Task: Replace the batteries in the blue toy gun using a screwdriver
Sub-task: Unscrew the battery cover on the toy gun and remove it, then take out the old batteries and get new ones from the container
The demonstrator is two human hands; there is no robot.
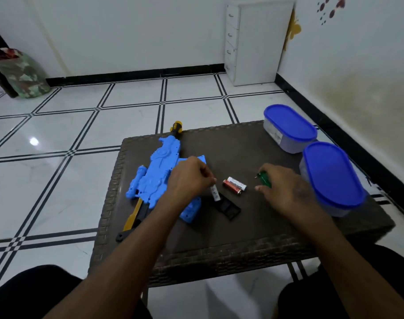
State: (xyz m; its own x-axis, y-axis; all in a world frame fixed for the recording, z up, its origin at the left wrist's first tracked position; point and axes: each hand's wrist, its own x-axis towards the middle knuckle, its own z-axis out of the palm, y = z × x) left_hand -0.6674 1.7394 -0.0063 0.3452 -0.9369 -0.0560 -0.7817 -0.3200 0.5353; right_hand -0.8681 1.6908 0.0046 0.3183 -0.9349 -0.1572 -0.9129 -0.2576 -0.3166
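Note:
The blue toy gun (pixel 155 176) with a yellow muzzle and yellow-black stock lies on the left part of the dark woven table (pixel 242 238). My left hand (pixel 191 178) is over the gun's right side, pinching a white battery (pixel 214 193) that points down. A black battery cover (pixel 228 208) lies just below that battery. Two batteries (pixel 234 185), one red and one white, lie side by side in the table's middle. My right hand (pixel 281 189) rests on the table with a green-handled screwdriver (pixel 264 179) under its fingers.
Two blue-lidded plastic containers stand at the table's right: one at the back corner (pixel 290 127), one closer beside my right hand (pixel 332 178). A white drawer unit (pixel 254 42) stands against the far wall. A green bag (pixel 23 74) sits at the far left on the tiled floor.

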